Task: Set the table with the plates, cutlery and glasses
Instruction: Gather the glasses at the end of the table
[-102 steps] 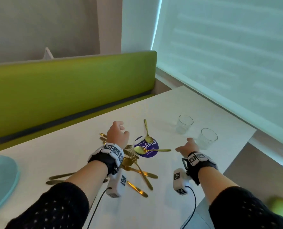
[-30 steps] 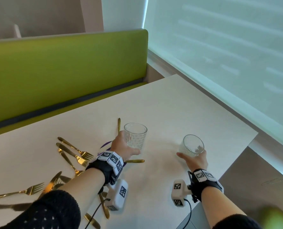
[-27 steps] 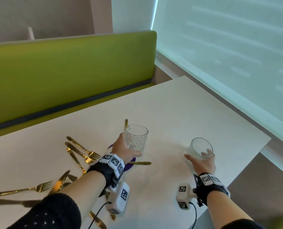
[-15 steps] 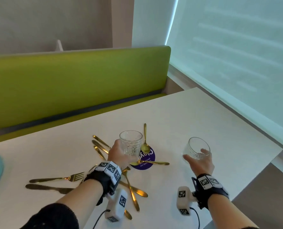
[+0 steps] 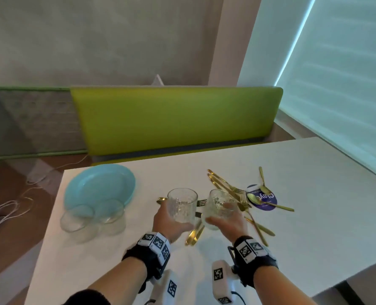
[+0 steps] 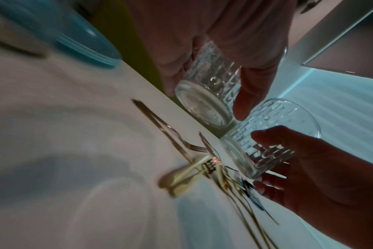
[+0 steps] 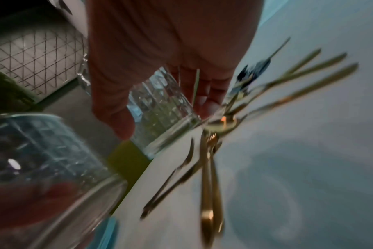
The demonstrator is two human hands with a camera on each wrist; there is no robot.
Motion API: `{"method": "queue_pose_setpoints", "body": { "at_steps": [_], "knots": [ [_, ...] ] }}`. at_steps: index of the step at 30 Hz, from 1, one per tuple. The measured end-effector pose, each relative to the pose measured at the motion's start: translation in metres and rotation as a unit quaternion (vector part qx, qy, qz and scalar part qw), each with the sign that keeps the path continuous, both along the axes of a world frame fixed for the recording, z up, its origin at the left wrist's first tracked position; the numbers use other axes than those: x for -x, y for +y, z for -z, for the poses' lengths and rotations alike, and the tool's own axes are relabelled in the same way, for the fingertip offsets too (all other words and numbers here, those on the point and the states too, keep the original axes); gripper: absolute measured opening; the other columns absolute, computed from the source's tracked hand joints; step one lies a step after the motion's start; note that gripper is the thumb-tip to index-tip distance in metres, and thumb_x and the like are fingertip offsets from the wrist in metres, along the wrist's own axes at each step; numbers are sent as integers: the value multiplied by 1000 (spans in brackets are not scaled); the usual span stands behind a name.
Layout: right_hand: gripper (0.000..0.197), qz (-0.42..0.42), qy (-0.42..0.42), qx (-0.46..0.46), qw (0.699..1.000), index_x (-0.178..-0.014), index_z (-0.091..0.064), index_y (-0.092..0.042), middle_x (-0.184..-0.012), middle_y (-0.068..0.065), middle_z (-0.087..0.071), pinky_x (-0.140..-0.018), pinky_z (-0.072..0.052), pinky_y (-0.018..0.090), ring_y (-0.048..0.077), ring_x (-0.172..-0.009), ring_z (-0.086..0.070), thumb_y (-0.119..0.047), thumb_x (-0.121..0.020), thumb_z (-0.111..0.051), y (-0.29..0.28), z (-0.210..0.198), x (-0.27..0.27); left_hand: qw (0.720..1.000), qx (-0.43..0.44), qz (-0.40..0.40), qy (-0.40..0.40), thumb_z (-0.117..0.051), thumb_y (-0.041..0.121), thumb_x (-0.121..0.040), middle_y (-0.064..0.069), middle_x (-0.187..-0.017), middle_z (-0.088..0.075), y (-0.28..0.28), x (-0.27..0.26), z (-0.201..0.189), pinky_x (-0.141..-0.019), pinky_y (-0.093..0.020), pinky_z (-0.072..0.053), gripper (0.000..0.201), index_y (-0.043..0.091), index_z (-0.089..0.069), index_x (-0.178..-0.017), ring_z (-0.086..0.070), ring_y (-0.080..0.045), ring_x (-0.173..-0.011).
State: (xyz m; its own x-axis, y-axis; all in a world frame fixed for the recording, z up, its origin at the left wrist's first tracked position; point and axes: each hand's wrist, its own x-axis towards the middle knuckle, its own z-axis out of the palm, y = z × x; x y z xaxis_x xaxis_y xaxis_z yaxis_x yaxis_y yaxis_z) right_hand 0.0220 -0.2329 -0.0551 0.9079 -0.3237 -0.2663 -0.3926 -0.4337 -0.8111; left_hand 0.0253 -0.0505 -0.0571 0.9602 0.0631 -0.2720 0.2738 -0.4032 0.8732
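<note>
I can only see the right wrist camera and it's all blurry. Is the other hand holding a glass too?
Observer: Yes. The left hand grips a patterned glass, held upright close beside the other glass.
Operator: Where are the plates?
Observer: A light blue plate lies near the far left corner of the table.
Operator: Is anything next to it?
Observer: Two clear glass bowls stand at its near edge.

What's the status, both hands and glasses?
Left hand grips one glass, right hand the other glass. Both airborne. Gold cutlery scattered below.
</note>
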Motion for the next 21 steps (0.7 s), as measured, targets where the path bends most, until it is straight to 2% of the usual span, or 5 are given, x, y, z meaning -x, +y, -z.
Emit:
{"method": "queue_pose_setpoints", "body": {
  "at_steps": [3,8,11,17,21],
  "knots": [
    [71,-38,28,0,999,-120,-52,-18,-115,3,-62,-88,-49,27,18,-100,-59,-26,-58,-87,54,10,16,999,-21,-39,11,-85,18,-57,-7,-129,-56,47,26,10,-94,-24,-42,84,12,-44,-130,-54,-23,-116],
    [75,-114,65,24,991,-126,-48,-17,-126,5,-58,-96,-45,28,19,-116,-54,-28,-62,-85,121,16,30,995,-56,-85,23,-85,15,-58,-8,-133,-54,116,57,26,-96,-25,-40,86,10,-42,-133,-52,-24,-121],
    [77,-143,75,33,986,-128,-46,-19,-127,4,-56,-97,-44,28,20,-117,-53,-29,-62,-85,149,21,34,991,-65,-110,25,-86,14,-57,-8,-132,-54,147,71,36,-91,-23,-39,85,10,-44,-130,-52,-23,-120],
    [79,-200,86,57,974,-128,-45,-19,-125,3,-56,-93,-44,25,19,-115,-53,-31,-60,-84,190,33,39,985,-68,-151,50,-90,19,-52,-6,-124,-56,187,90,50,-93,-31,-43,86,12,-44,-124,-54,-26,-114],
    [79,-218,94,62,969,-129,-45,-18,-125,4,-55,-93,-44,25,19,-116,-52,-31,-61,-84,209,39,44,980,-60,-181,61,-90,17,-52,-8,-128,-55,203,100,59,-96,-31,-41,89,10,-43,-128,-53,-27,-118]
  ]
}}
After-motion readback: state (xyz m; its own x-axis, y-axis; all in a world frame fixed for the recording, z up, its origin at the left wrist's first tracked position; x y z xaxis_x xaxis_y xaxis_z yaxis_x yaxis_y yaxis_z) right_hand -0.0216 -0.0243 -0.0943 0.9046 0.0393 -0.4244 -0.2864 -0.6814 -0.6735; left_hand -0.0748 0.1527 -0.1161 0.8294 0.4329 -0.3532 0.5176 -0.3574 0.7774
